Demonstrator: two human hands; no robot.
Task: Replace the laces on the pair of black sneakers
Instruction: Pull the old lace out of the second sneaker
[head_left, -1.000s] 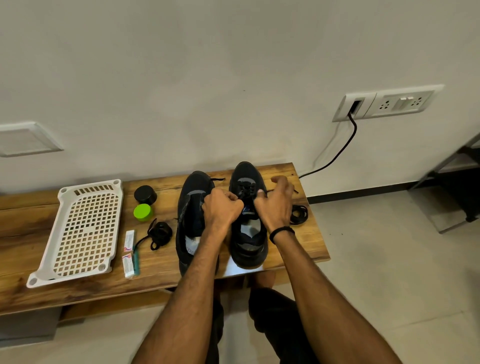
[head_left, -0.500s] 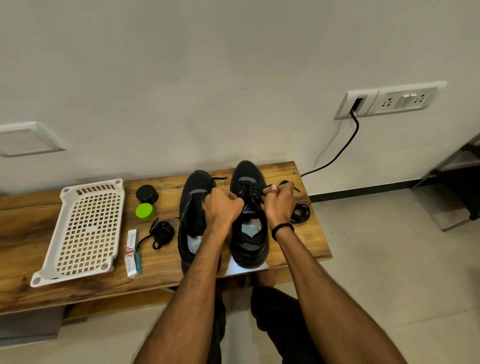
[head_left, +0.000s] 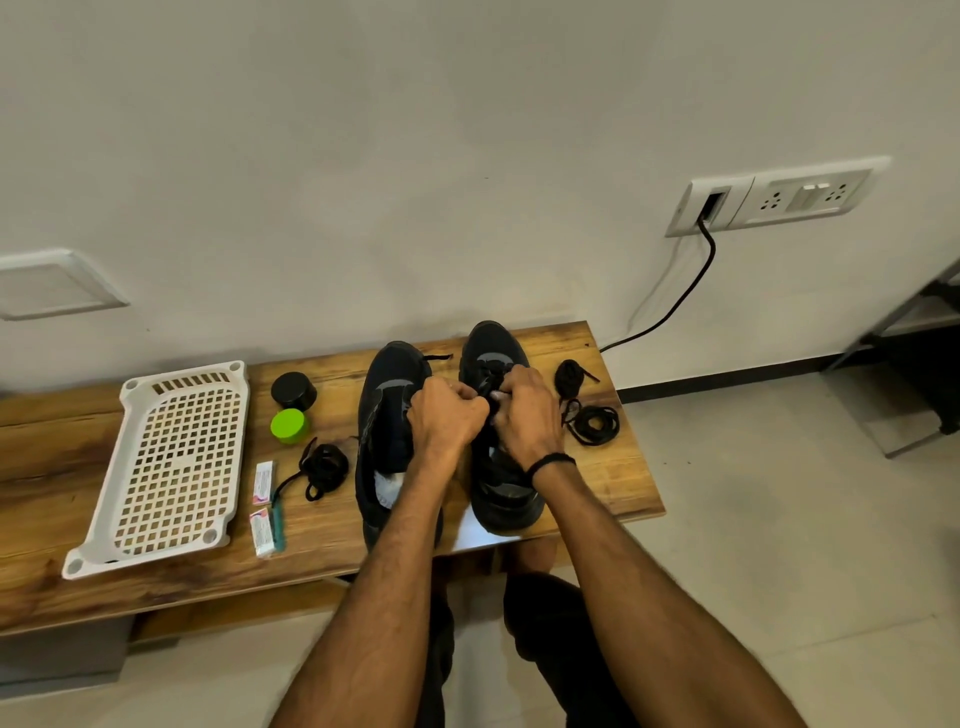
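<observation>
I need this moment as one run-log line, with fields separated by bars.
phase: lacing | left hand: grips lace | right hand: grips lace | shoe: right sneaker, on bench

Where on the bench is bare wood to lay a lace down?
Bare: left of the white tray; the near right corner, in front of the coiled lace beside the right sneaker. Crowded: between tray and left sneaker, with pots, sachets, lace bundle.

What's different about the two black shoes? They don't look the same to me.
The right sneaker is being worked on: the left hand and right hand pinch its laces. The left sneaker is not gripped. The right sneaker sits nearer the wall; the left sneaker sits nearer the front edge of the bench. Both are black, side by side, toes toward the wall.
</observation>
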